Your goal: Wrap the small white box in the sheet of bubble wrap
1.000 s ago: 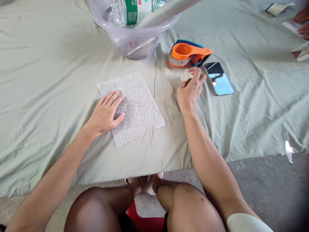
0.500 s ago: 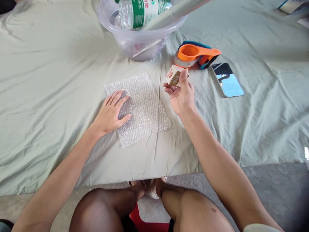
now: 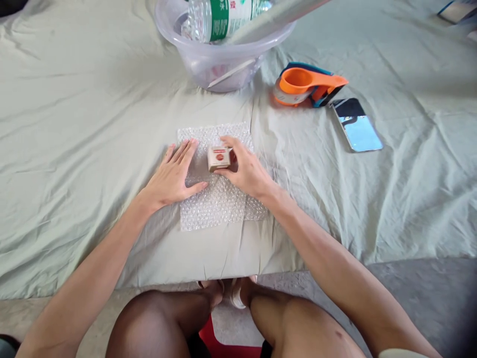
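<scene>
We see the right hand (image 3: 246, 171) with its grip closed on a small box (image 3: 218, 158), thumb on the near side and fingers over the far edge, holding it on the sheet of bubble wrap (image 3: 219, 199) that lies on the cloth-covered desk (image 3: 74, 124). The box's upper face carries a red round mark and a red band of print too small for us to read. Just to the left of the grip, the left hand (image 3: 173, 176) lies flat and open on the wrap, holding nothing. Well beyond the grip stands a clear plastic basin (image 3: 208, 59) with a water bottle (image 3: 219, 17) whose green label bears unreadable characters. Beyond and to the right lie an orange tape dispenser (image 3: 303, 87) and a phone (image 3: 357, 131).
</scene>
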Demonstrator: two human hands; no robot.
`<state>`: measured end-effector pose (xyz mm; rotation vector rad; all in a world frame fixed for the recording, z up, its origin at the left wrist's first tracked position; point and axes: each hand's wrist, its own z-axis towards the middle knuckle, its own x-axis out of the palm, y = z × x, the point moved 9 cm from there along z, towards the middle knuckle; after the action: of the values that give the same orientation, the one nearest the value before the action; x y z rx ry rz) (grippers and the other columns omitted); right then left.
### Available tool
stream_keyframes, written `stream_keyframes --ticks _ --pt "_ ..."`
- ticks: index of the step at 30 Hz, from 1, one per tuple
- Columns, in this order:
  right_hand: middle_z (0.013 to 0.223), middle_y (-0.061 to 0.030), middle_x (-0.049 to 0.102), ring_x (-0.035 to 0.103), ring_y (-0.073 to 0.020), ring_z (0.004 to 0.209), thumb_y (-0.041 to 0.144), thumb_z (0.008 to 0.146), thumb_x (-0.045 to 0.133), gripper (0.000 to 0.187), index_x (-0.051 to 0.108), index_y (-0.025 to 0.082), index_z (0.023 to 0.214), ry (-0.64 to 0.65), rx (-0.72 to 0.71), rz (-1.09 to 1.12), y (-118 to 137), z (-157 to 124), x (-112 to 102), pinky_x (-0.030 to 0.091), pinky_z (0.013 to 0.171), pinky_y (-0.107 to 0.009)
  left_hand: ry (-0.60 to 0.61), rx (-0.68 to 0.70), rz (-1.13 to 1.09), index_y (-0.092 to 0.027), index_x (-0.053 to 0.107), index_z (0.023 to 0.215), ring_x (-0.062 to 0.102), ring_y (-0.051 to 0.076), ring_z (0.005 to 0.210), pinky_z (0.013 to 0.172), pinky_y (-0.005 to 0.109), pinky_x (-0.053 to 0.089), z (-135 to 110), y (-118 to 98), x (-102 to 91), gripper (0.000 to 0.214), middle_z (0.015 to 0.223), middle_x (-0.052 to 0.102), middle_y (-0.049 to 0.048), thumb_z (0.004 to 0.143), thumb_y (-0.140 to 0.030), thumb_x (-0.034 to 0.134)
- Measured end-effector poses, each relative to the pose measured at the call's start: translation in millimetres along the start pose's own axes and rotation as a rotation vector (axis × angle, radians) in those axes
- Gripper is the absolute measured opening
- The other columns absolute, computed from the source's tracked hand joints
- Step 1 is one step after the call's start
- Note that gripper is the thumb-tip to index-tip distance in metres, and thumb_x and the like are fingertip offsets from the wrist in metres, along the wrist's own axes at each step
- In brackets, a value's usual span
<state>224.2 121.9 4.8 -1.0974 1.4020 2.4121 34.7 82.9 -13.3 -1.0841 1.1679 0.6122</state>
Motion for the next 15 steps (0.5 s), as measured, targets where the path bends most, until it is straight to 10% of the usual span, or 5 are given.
stream_keyframes --ticks 15 --pt "0.149 -0.0121 0.068 0.073 -0.0201 0.091 0.014 0.099 0.065 0.063 0.053 0.029 0.159 -0.105 -0.003 0.121 -7.6 -0.4 -1.8 0.070 0.098 -0.048 -0.114 -0.066 -0.207 -0.022 -0.011 0.186 0.017 0.042 0.184 0.149 0.070 0.011 -1.0 18.4 -8.1 0.121 0.196 0.011 0.0238 0.106 -0.061 0.070"
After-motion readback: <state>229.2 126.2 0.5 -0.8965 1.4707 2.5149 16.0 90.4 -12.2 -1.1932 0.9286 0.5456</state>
